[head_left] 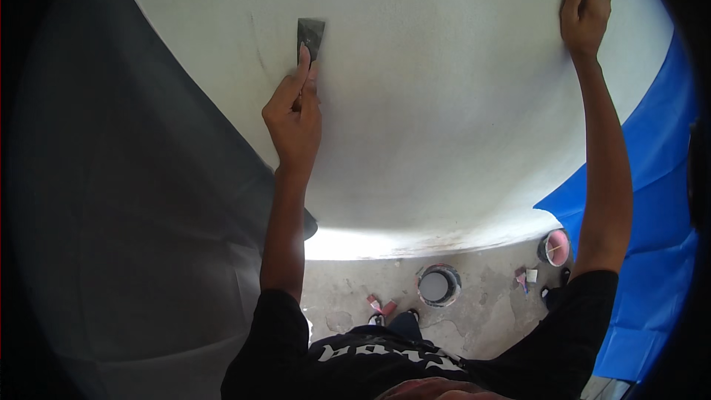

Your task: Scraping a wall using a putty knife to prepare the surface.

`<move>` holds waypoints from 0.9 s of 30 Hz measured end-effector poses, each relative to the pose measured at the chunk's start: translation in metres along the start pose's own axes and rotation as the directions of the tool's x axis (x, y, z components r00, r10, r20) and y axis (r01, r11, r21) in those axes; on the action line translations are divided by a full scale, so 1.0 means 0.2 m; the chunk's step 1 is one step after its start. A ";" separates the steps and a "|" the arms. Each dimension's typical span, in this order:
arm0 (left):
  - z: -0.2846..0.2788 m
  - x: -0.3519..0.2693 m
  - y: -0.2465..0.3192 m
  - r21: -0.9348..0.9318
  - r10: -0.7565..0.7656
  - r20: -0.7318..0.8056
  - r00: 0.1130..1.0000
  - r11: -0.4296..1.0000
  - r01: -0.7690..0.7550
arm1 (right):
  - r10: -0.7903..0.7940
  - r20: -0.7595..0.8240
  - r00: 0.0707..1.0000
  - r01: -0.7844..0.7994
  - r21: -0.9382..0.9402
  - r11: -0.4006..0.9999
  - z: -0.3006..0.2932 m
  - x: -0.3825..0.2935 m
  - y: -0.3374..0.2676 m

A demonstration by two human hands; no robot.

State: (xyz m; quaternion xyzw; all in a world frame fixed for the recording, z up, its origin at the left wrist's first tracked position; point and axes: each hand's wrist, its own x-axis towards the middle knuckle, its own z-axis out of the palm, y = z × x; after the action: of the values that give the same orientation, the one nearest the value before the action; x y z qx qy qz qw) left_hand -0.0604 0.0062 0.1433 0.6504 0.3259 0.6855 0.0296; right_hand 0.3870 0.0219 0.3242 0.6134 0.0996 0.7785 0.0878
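Note:
A whitish wall surface (411,94) fills the upper middle of the view, with a thin dark scratch-like mark on its left part. My left hand (294,116) is closed on a putty knife (310,33). One finger lies along its dark, flared blade, whose wide edge points up at the wall; whether it touches cannot be told. At the upper right, my right hand (586,16) rests against the wall with its fingers extended and holds nothing visible.
Dark sheeting (155,166) covers the left, blue sheeting (650,222) the right. On the concrete floor (477,300) below stand a bucket with greyish contents (434,286) and a pink-lined bucket (557,247). Brushes (374,303) lie near my feet. Another person's foot (545,293) shows at lower right.

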 end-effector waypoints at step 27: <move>-0.05 -0.02 -0.03 0.515 0.279 -0.113 0.954 0.837 -0.184 | 0.515 -0.113 0.850 0.166 0.984 -0.058 -0.11 -0.02 0.05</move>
State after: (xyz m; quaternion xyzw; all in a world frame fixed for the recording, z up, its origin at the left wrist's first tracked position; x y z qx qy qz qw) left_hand -0.0710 0.0065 0.1378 0.6044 0.4119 0.6333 -0.2529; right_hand 0.3669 0.0102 0.3193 0.2854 0.5581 0.5881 -0.5111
